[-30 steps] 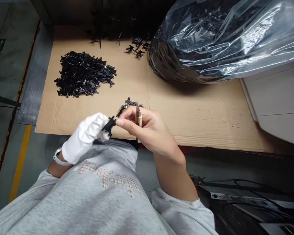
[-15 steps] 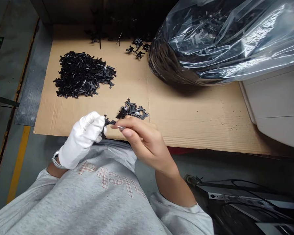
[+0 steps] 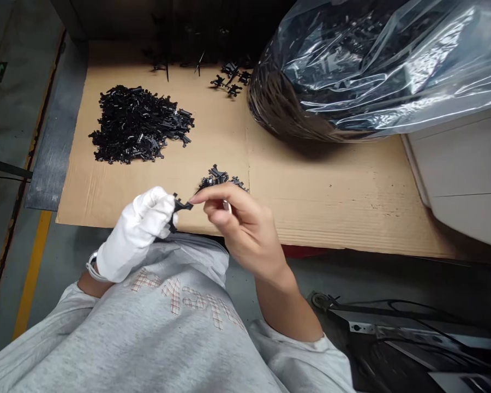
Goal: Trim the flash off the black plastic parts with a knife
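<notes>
Gloved left hand (image 3: 137,232) pinches black clip (image 3: 177,207); bare right hand (image 3: 239,229), at its 3 o'clock, closes on it (tool barely visible); loose grip could drop it.

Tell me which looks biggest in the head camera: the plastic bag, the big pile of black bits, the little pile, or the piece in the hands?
Largest to smallest as they look:
1. plastic bag
2. big pile of black parts
3. small pile, partly hidden by the right hand
4. black piece held by the gloved left hand; it is nearer the camera yet looks smallest.
</notes>
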`<state>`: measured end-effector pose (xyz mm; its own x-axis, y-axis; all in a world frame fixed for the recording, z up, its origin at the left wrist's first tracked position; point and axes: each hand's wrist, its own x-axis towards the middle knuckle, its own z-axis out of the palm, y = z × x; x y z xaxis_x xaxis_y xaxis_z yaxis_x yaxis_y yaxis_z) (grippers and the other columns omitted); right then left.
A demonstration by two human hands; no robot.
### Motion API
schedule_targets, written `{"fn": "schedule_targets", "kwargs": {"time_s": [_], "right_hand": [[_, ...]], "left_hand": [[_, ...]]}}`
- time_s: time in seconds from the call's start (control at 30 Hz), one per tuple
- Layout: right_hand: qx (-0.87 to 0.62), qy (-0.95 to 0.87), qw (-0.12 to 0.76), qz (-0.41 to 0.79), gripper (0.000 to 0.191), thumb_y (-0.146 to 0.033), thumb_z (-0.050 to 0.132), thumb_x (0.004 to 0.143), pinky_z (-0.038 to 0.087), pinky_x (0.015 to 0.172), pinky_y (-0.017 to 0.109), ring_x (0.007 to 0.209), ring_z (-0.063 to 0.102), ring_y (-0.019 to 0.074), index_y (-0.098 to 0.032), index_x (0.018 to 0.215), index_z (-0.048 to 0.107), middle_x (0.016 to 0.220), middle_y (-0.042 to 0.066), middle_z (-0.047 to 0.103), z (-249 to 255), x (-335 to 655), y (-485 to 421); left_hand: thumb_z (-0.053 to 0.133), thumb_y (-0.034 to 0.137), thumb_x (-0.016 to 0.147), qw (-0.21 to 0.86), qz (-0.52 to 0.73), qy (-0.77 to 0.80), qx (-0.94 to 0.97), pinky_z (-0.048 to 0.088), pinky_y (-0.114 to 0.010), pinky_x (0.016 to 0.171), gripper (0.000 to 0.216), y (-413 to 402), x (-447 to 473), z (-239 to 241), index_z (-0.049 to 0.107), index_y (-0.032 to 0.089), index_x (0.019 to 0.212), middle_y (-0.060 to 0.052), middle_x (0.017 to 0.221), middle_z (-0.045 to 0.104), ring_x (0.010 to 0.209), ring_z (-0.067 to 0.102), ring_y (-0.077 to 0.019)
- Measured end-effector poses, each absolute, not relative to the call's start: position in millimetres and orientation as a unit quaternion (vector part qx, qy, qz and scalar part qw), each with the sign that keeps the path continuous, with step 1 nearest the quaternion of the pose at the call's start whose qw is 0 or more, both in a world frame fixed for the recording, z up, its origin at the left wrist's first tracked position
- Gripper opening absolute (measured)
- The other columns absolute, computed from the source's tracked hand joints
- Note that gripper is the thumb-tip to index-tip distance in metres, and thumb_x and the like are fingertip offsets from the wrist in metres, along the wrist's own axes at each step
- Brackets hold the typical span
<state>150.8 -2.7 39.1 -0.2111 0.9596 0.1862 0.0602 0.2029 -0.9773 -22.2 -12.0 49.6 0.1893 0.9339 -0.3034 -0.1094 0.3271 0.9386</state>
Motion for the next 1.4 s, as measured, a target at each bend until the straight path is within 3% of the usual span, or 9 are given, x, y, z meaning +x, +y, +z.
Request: {"fn": "schedule_targets", "kwargs": {"time_s": [0.2, 0.4, 0.67, 0.73, 0.83, 0.97, 1.07, 1.23, 1.4], "right_hand": [[-0.392, -0.526, 0.457, 0.601, 0.027, -0.041, 0.070, 0.083, 0.028, 0.044, 0.022, 0.049, 0.036, 0.0057, -0.018, 0.073, 0.060, 0.059, -0.006, 0.046, 44.2, 142.1, 0.6], [-0.328, -0.405, 0.477, 0.708, 0.024, -0.036, 0.070, 0.083, 0.021, 0.040, 0.019, 0.043, 0.024, 0.0033, -0.019, 0.073, 0.055, 0.053, -0.010, 0.032, 39.4, 143.0, 2.9], [-0.312, -0.388, 0.452, 0.740, 0.023, -0.036, 0.067, 0.085, 0.017, 0.041, 0.019, 0.044, 0.020, 0.0042, -0.020, 0.075, 0.053, 0.051, -0.011, 0.025, 38.7, 142.4, 0.1], [-0.329, -0.426, 0.444, 0.716, 0.023, -0.037, 0.065, 0.086, 0.020, 0.041, 0.020, 0.044, 0.022, 0.0049, -0.020, 0.076, 0.053, 0.052, -0.011, 0.029, 35.9, 144.5, 2.2], [-0.435, -0.569, 0.387, 0.581, 0.020, -0.035, 0.059, 0.090, 0.028, 0.048, 0.023, 0.050, 0.034, 0.0073, -0.019, 0.078, 0.056, 0.058, -0.006, 0.043, 28.6, 150.2, 12.2], [-0.521, -0.737, 0.145, 0.405, 0.018, -0.022, 0.048, 0.093, 0.035, 0.062, 0.025, 0.064, 0.054, 0.0129, -0.018, 0.078, 0.057, 0.070, 0.001, 0.062, 17.5, 156.8, 30.2], [-0.562, -0.767, 0.011, 0.308, 0.019, -0.021, 0.046, 0.093, 0.031, 0.061, 0.028, 0.070, 0.060, 0.0193, -0.019, 0.079, 0.058, 0.074, 0.008, 0.067, 13.9, 159.7, 38.1], [-0.601, -0.761, -0.003, 0.243, 0.013, -0.022, 0.050, 0.090, 0.031, 0.062, 0.031, 0.080, 0.063, 0.0274, -0.017, 0.087, 0.062, 0.086, 0.016, 0.070, 11.8, 156.7, 65.9], [-0.640, -0.739, 0.050, 0.204, 0.030, -0.035, 0.049, 0.093, 0.037, 0.072, 0.033, 0.101, 0.059, 0.0308, -0.013, 0.111, 0.059, 0.118, 0.022, 0.063, -8.2, 135.7, 128.1]], "left_hand": [[0.057, 0.042, 0.091, 0.641, 0.389, 0.487, 0.447, 0.039, -0.021, 0.055, 0.030, -12.3, -22.4, 45.7, 0.053, 0.019, 0.072, 0.004, 0.062, 0.051, 0.054, 0.046, -0.0064], [0.046, 0.038, 0.097, 0.597, 0.436, 0.475, 0.478, 0.038, -0.024, 0.061, 0.035, -9.6, -27.7, 41.8, 0.053, 0.019, 0.068, 0.003, 0.060, 0.047, 0.057, 0.044, -0.0087], [0.051, 0.042, 0.094, 0.612, 0.414, 0.477, 0.476, 0.039, -0.023, 0.058, 0.034, -11.9, -28.0, 43.9, 0.053, 0.019, 0.068, 0.003, 0.060, 0.050, 0.056, 0.045, -0.0082], [0.054, 0.040, 0.092, 0.620, 0.410, 0.479, 0.466, 0.039, -0.022, 0.056, 0.030, -10.5, -27.4, 43.9, 0.055, 0.019, 0.070, 0.003, 0.059, 0.051, 0.054, 0.045, -0.0077], [0.061, 0.037, 0.086, 0.614, 0.425, 0.485, 0.455, 0.040, -0.021, 0.054, 0.021, -3.6, -31.4, 40.7, 0.058, 0.018, 0.076, 0.003, 0.060, 0.053, 0.053, 0.046, -0.0073], [0.060, 0.029, 0.084, 0.533, 0.497, 0.527, 0.437, 0.041, -0.020, 0.056, 0.011, 8.2, -50.4, 31.9, 0.059, 0.019, 0.080, 0.002, 0.068, 0.056, 0.057, 0.047, -0.0070], [0.055, 0.029, 0.087, 0.479, 0.523, 0.566, 0.420, 0.040, -0.020, 0.055, 0.011, 12.8, -66.3, 26.9, 0.059, 0.021, 0.080, 0.001, 0.070, 0.055, 0.061, 0.048, -0.0087], [0.054, 0.030, 0.087, 0.475, 0.513, 0.593, 0.400, 0.039, -0.020, 0.054, 0.013, 13.5, -76.6, 23.5, 0.058, 0.019, 0.080, 0.001, 0.069, 0.053, 0.059, 0.047, -0.0083], [0.054, 0.032, 0.088, 0.483, 0.505, 0.590, 0.404, 0.039, -0.020, 0.057, 0.016, 11.4, -77.5, 21.4, 0.059, 0.019, 0.081, 0.002, 0.070, 0.055, 0.060, 0.048, -0.0077]]}}
